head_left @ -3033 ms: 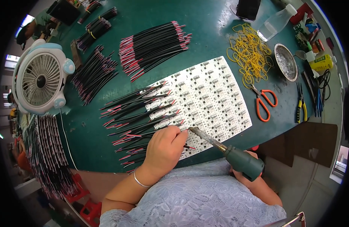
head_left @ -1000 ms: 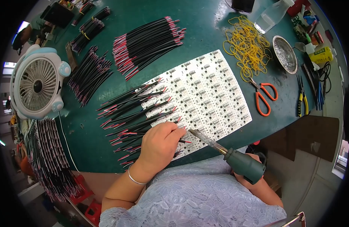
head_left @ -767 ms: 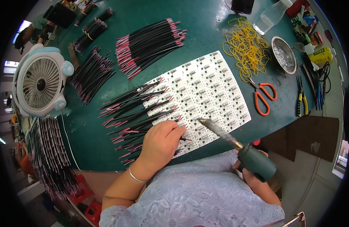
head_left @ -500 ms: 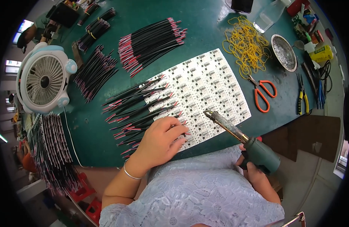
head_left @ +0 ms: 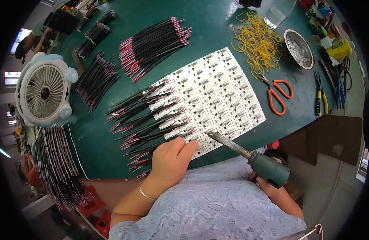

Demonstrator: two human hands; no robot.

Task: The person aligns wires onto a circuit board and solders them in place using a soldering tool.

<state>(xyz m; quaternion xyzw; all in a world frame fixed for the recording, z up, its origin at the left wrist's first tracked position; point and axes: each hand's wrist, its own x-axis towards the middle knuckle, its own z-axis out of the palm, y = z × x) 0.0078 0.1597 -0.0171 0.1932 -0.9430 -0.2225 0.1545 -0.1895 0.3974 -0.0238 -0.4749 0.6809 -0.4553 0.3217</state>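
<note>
Green iron [head_left: 268,168] gripped in my right hand [head_left: 267,188]; steady tip [head_left: 212,135] works best; can't tell if my left hand [head_left: 169,161] pinches anything.

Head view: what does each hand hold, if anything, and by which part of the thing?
The right hand holds the soldering gun beneath its green body. The left hand is at the circuit board; whether it pinches anything cannot be told.

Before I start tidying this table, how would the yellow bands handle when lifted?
The yellow bands would probably hang limp, given their loose curls. They look thin, so likely light. Tangled together, several might lift at once.
</note>
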